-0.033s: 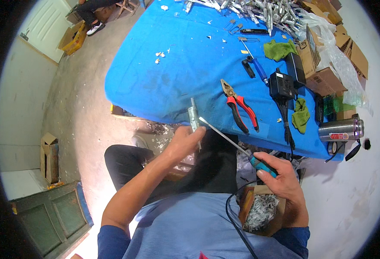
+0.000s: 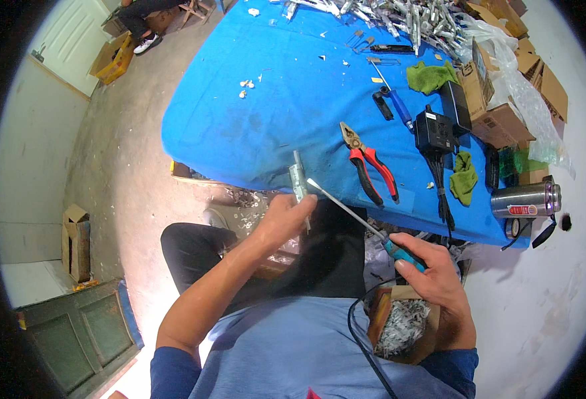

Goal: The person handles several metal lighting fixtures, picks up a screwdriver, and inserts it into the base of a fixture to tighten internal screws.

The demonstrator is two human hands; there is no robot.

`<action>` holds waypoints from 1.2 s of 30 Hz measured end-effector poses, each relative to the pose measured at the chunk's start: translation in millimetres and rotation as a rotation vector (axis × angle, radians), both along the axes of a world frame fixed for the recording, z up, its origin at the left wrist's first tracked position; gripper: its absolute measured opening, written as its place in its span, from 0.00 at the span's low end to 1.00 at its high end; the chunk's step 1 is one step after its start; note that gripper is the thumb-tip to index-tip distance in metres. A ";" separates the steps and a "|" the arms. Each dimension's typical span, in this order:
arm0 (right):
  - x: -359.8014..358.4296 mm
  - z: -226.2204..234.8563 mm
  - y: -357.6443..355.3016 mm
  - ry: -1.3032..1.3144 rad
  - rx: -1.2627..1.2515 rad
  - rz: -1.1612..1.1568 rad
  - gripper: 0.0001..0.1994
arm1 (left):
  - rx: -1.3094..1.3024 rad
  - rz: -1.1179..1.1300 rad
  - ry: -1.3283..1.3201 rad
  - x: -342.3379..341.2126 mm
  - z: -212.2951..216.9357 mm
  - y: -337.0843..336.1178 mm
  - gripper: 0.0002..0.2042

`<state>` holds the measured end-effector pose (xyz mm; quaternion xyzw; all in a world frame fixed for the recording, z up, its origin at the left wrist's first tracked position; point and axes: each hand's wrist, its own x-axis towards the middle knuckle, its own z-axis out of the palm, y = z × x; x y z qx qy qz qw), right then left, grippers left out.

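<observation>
At the front edge of the blue-covered table, my left hand [image 2: 285, 216] is closed around a slim silver metal part [image 2: 297, 178] with a thin rod at its upper end. My right hand [image 2: 431, 272] grips the teal handle of a long-shafted screwdriver [image 2: 349, 211]. Its blade points up and left, with the tip close beside the metal part; I cannot tell whether they touch. On the cloth to the right of the tip lie pliers [image 2: 371, 163] with red and black handles.
A blue-handled screwdriver [image 2: 399, 106], a black adapter [image 2: 434, 132] with cables and green cloths [image 2: 464, 178] lie right. A steel flask [image 2: 526, 201] rests at the right edge. Silver parts [image 2: 399, 16] are heaped at the back. A box of shreds [image 2: 403, 326] sits by my right forearm.
</observation>
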<state>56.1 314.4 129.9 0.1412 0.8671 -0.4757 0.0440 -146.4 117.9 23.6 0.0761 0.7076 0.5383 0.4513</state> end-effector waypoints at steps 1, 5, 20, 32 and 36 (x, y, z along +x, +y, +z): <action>-2.0 0.4 0.4 -0.003 0.014 0.011 0.20 | 0.010 0.005 -0.008 0.4 -0.5 0.1 0.20; -8.5 -1.5 -0.7 0.027 0.033 0.044 0.19 | -0.037 -0.014 0.031 1.0 -2.8 -2.1 0.21; 3.0 6.1 0.5 -0.026 0.017 0.015 0.20 | 0.006 0.004 0.101 7.4 1.4 4.9 0.20; -8.9 -2.6 7.9 0.027 0.037 0.067 0.19 | -0.006 -0.026 0.067 -0.5 -12.2 5.5 0.18; -15.5 2.6 5.2 0.009 0.055 0.083 0.19 | -0.029 0.003 0.061 -1.7 -11.3 5.3 0.17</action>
